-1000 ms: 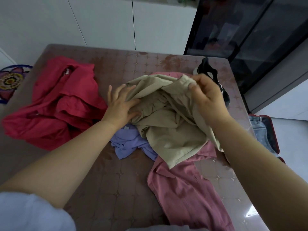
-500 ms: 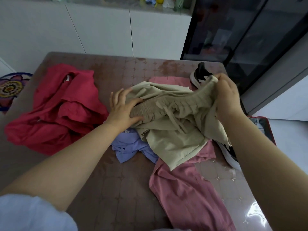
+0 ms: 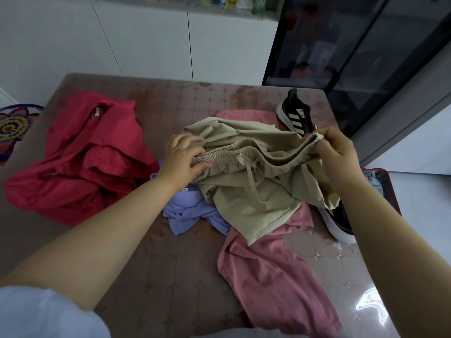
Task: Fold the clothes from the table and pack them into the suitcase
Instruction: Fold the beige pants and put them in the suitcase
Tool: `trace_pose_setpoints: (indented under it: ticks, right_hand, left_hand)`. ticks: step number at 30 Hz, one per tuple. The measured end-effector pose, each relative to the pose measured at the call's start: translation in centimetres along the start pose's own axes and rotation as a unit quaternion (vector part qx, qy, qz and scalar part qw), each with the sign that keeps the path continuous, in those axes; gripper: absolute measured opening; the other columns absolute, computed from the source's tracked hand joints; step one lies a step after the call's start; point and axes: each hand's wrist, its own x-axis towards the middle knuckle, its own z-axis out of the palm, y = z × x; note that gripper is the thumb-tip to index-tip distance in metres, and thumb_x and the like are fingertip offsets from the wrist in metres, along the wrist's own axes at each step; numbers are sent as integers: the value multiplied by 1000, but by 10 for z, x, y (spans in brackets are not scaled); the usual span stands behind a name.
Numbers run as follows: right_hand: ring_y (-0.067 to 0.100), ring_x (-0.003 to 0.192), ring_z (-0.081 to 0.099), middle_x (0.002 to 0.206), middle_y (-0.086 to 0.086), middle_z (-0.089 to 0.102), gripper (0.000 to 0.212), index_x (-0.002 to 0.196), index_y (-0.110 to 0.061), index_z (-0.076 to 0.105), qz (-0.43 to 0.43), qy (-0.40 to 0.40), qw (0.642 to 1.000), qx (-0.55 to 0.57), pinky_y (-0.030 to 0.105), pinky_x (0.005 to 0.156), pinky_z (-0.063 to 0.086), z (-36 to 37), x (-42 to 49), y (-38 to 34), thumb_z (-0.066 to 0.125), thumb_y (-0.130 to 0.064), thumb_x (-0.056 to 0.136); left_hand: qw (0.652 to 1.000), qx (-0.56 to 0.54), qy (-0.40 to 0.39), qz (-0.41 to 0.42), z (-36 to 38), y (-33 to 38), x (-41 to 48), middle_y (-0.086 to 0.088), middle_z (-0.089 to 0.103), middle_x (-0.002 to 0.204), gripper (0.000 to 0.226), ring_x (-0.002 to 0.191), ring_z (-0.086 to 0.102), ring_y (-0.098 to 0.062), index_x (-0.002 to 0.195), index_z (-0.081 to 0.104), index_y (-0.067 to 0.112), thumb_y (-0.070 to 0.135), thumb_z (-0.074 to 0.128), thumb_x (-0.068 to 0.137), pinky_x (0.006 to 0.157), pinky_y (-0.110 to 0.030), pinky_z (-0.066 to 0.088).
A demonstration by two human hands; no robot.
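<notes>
Waistband pulled wider, left hand gripping, right hand pinching, denim in suitcase

No words or numbers can be read. The only brand mark is three slanted white stripes on the side of a black sneaker at the table's far right corner. Small white tags on the red garment and purple garment are too small to read.
</notes>
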Motion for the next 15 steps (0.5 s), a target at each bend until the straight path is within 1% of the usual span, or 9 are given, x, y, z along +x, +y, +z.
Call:
trace_pose_setpoints:
  ticks: [1,3,5,7,8,10,12,14,15]
  right_hand:
    - [9,76,54,88,10,60,17,95,-7,59,-2,2,1000,-9,19,69,47,0,-4,-1,43,-4,90]
    - [-3,70,52,85,-2,58,17,94,-15,57,-2,2,1000,-21,10,64,44,-1,-11,-5,44,-4,90]
    - [-8,70,52,87,-8,56,17,98,-20,54,8,-15,999,-31,5,62,43,-3,-18,-7,45,-7,93]
    - [-2,80,55,94,-10,57,16,106,-24,50,28,-43,998,-36,5,63,46,-7,-27,-10,50,-13,95]
    - [2,85,57,99,-8,58,20,110,-27,49,30,-59,997,-39,6,65,47,-9,-32,-10,54,-16,94]
    - [5,89,58,104,-7,58,37,115,-34,46,16,-90,994,-53,5,67,47,-12,-42,-12,64,-15,89]
    - [4,83,56,99,-5,58,51,116,-37,49,-9,-107,991,-75,2,67,43,-13,-53,-16,73,-11,80]
    - [7,75,52,89,-3,57,50,113,-34,58,-26,-118,988,-92,3,67,40,-11,-63,-18,78,-10,74]
    - [7,73,49,84,-3,54,48,111,-32,63,-33,-126,987,-93,5,66,38,-10,-69,-20,80,-11,72]
  left_hand:
    - [1000,-21,13,5,-4,5,0,-9,67,103,50,100,55,-34,83,69,3,52,60,73,93,-48,36]
    - [996,-79,22,-14,-16,16,-2,-3,62,84,45,81,53,-23,86,68,2,47,64,77,82,-39,41]
    - [990,-130,21,-43,-25,24,-4,-4,59,84,32,81,51,-20,92,66,3,32,70,80,74,-35,40]
    - [989,-138,27,-40,-34,31,-6,-8,63,89,27,84,55,-22,94,65,5,29,69,82,71,-32,41]
    - [989,-138,32,-34,-39,34,-7,-9,64,91,27,85,56,-21,95,65,6,30,68,83,71,-30,40]
    - [989,-138,37,-32,-50,42,-7,-5,64,93,28,85,56,-19,98,66,6,30,67,83,72,-27,37]
    - [989,-140,32,-33,-59,53,-9,2,62,90,29,82,55,-16,99,66,8,32,67,83,71,-26,36]
    - [990,-137,28,-24,-68,69,-16,5,60,86,30,78,54,-14,100,66,9,33,67,83,68,-26,37]
    - [990,-137,30,-17,-72,76,-20,5,60,87,30,79,54,-13,101,66,8,32,67,83,69,-26,37]
